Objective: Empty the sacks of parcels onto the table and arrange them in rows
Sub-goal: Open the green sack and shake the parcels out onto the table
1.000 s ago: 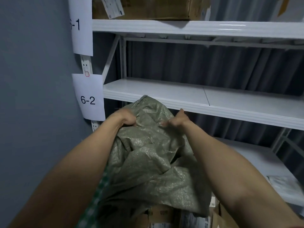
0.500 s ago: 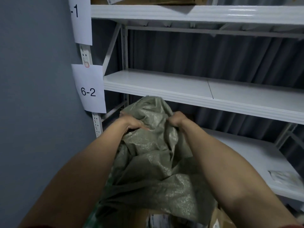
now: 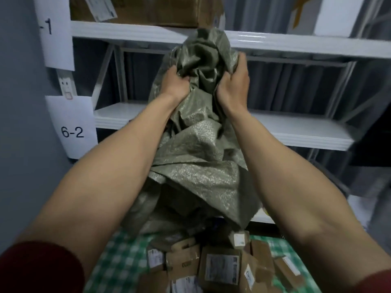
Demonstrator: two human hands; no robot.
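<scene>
A grey-green woven sack point(image 3: 198, 157) hangs upside down in front of me, its bunched bottom end held high. My left hand point(image 3: 175, 82) grips the fabric on the left of the bunch. My right hand point(image 3: 234, 84) grips it on the right. The sack's open mouth hangs low over a heap of several brown cardboard parcels point(image 3: 220, 265) with white labels. They lie on a table with a green-and-white checked cloth point(image 3: 118, 256).
White metal shelving point(image 3: 296, 127) stands right behind the table, with a large cardboard box point(image 3: 148, 9) on the upper shelf. Paper labels, one reading 6-2 point(image 3: 73, 127), hang on the left upright. A grey wall point(image 3: 21, 123) lies to the left.
Both hands have lifted the sack's bunched end much higher, up to the upper shelf. The heap of parcels under its mouth has come further into view.
</scene>
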